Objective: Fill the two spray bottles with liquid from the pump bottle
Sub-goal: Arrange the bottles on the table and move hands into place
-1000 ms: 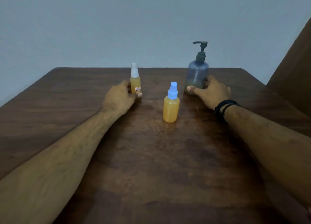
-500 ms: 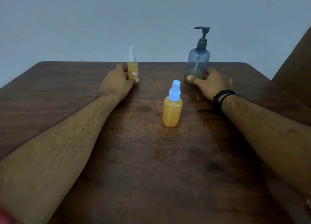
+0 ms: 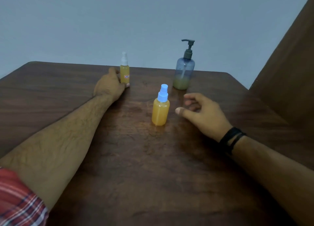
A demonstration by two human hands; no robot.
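**Worktop holdings: three bottles, two hands**

- Worktop [image 3: 153, 174]: dark brown wood grain, set against a pale blue-grey wall [image 3: 136, 22].
- Slim spray bottle [image 3: 124, 73]: white nozzle, orange-yellow liquid, small label; upright near the far edge, left of centre. Left hand [image 3: 108, 86] holds it, fingers curled round its lower body, thumb tip at its base.
- Round spray bottle [image 3: 160, 112]: blue nozzle, orange-yellow liquid nearly to the shoulder; upright at mid-worktop, untouched.
- Pump bottle [image 3: 183, 74]: translucent blue-grey, dark pump head, yellowish liquid low in the bottom; upright behind and right of the round bottle, untouched.
- Right hand [image 3: 202, 114]: just right of the round bottle, apart from it, fingers loosely spread, holding nothing. Black wristband [image 3: 231, 139] on the wrist.
- Red plaid sleeve [image 3: 18, 200]: lower left corner.
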